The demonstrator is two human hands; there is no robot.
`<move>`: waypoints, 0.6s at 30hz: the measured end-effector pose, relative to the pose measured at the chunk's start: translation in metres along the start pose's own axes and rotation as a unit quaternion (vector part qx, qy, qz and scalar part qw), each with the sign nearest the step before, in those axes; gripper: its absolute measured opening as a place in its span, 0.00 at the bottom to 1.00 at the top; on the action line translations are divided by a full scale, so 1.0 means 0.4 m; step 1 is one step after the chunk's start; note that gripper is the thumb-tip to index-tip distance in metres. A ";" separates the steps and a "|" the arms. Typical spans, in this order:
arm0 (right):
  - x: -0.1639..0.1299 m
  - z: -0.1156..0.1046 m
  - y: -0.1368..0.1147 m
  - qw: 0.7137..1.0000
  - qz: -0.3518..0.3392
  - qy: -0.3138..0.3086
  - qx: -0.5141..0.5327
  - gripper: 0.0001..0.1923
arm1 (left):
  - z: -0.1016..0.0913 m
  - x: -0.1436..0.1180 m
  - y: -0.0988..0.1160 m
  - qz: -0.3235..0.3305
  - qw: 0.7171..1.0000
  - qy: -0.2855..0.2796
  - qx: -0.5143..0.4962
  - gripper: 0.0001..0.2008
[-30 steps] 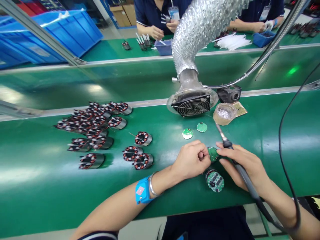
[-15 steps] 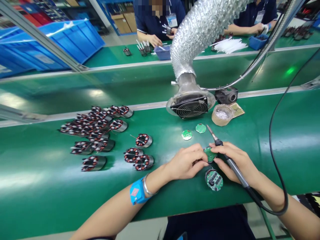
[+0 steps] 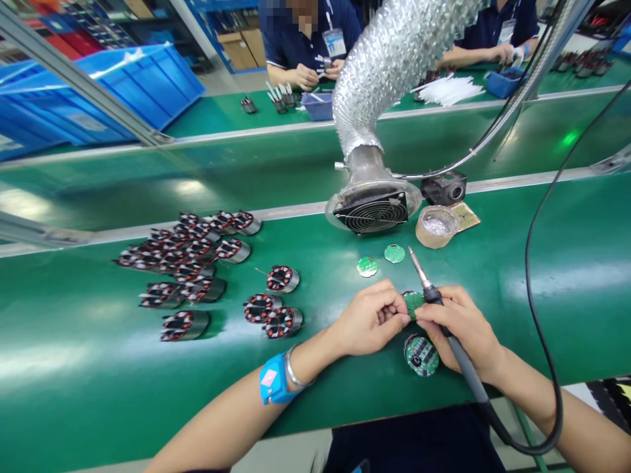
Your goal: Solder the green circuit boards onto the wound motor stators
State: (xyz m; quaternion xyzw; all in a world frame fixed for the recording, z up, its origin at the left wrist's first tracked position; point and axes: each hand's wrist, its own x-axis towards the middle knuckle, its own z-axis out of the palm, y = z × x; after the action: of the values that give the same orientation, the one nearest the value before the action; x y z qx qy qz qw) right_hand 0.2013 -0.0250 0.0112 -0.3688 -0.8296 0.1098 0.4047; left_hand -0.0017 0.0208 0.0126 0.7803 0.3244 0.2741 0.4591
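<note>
Between my hands is a round green circuit board (image 3: 413, 302), partly covered by my fingers. My left hand (image 3: 373, 318) pinches its left edge, thumb and fingers closed. A soldering iron (image 3: 452, 341) rests in my right hand (image 3: 463, 328), its tip pointing up and away from the board. The right thumb and fingertips also touch the board's near right edge. Just below lies a motor stator topped with a populated round circuit board (image 3: 422, 355). Two loose round boards, a left one (image 3: 367, 267) and a right one (image 3: 394, 253), lie beyond my hands.
Several wound stators (image 3: 185, 325) stand at the left. A fume extractor (image 3: 377, 211) on a foil duct hangs ahead, near a round tub (image 3: 436, 226) and a black iron stand (image 3: 445, 188). The iron's cable (image 3: 528, 249) loops at right. Co-workers sit across the bench.
My right thumb and fingers have closed in on the near edge of the board. The soldering iron's handle has tilted a little more upright. My left hand stays nearly in place.
</note>
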 end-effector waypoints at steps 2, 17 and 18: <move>-0.011 0.008 0.008 1.000 0.014 -0.020 0.008 0.20 | 0.003 -0.001 0.000 -0.007 1.000 -0.002 -0.016 0.04; -0.016 -0.112 -0.067 0.998 0.061 0.002 0.032 0.26 | 0.046 -0.016 0.012 0.060 0.986 0.090 0.123 0.03; -0.023 -0.122 -0.076 0.997 0.070 -0.002 0.037 0.24 | 0.047 -0.017 0.011 0.064 0.985 0.091 0.128 0.03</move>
State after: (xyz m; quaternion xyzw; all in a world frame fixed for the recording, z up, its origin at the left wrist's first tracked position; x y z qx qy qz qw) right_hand 0.2258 -0.0584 0.0518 -0.4102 -0.7981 0.1696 0.4075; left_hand 0.0087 0.0039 0.0074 0.8237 0.3465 0.3294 0.3050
